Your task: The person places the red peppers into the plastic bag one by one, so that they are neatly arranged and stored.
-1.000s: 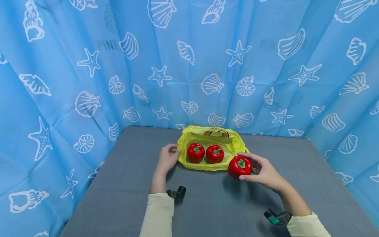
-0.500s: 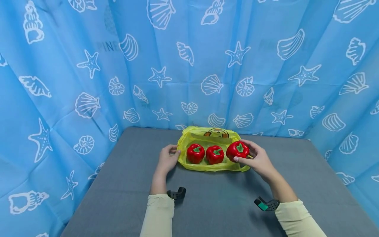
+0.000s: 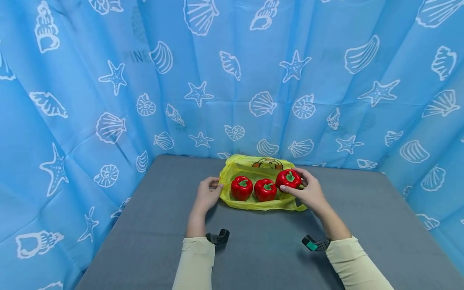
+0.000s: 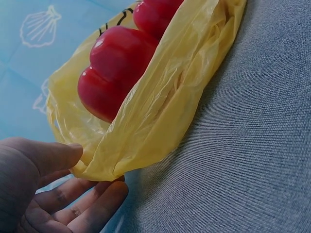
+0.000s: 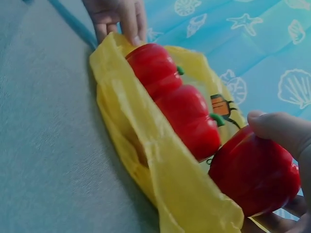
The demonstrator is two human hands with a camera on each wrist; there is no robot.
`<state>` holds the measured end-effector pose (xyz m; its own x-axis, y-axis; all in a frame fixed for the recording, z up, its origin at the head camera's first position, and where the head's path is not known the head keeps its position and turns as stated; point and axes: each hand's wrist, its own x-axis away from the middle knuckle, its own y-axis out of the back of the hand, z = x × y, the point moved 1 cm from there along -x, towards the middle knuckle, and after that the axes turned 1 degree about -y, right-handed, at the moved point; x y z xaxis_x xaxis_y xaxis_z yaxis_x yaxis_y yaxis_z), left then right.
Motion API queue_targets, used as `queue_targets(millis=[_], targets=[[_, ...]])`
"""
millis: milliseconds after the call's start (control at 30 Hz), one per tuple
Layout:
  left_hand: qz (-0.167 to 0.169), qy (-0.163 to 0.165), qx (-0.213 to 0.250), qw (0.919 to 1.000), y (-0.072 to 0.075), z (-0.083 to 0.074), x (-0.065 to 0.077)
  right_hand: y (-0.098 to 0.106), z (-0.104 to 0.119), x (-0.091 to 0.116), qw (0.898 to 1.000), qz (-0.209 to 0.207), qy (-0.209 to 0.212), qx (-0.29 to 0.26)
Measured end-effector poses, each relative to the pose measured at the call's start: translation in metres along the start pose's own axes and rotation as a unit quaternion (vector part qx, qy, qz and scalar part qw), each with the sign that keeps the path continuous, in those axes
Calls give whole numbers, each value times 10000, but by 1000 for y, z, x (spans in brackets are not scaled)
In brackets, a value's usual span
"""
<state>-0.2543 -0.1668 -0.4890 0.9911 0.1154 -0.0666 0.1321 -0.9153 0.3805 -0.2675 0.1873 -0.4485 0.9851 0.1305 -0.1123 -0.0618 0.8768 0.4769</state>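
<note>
A yellow plastic bag (image 3: 253, 205) lies wide at the mouth on the grey table, with a printed figure on its back side. Two red bell peppers with green stems sit inside it, one at the left (image 3: 241, 189) and one in the middle (image 3: 265, 191). My left hand (image 3: 208, 194) pinches the bag's left edge between thumb and fingers, as the left wrist view shows closely. My right hand (image 3: 309, 192) grips a third red bell pepper (image 5: 255, 170) at the bag's right end, thumb on its near side. In the right wrist view this pepper is beside the middle one, partly behind the bag's rim.
The grey table (image 3: 261, 249) extends around the bag. A blue curtain (image 3: 217, 108) printed with white shells and starfish stands behind the table and along its sides. A dark band with a small device (image 3: 217, 237) is on each wrist.
My right hand has carried its pepper from in front of the bag's right corner up and leftward, over the bag's right end beside the middle pepper. My left hand keeps its hold on the bag.
</note>
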Motion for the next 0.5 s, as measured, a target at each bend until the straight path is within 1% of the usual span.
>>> queue_targets(millis=[167,267,500], targets=[[26,-20,1,10000,-2,-1,1,-5,-5,-1,9989,-128,80,440],[17,-17,6,10000,-2,-1,0,-8,-7,-1,9979,-151,137,615],[-13,70,-46,10000,-1,-2,1,-15,-14,-3,9959,-52,-2,902]])
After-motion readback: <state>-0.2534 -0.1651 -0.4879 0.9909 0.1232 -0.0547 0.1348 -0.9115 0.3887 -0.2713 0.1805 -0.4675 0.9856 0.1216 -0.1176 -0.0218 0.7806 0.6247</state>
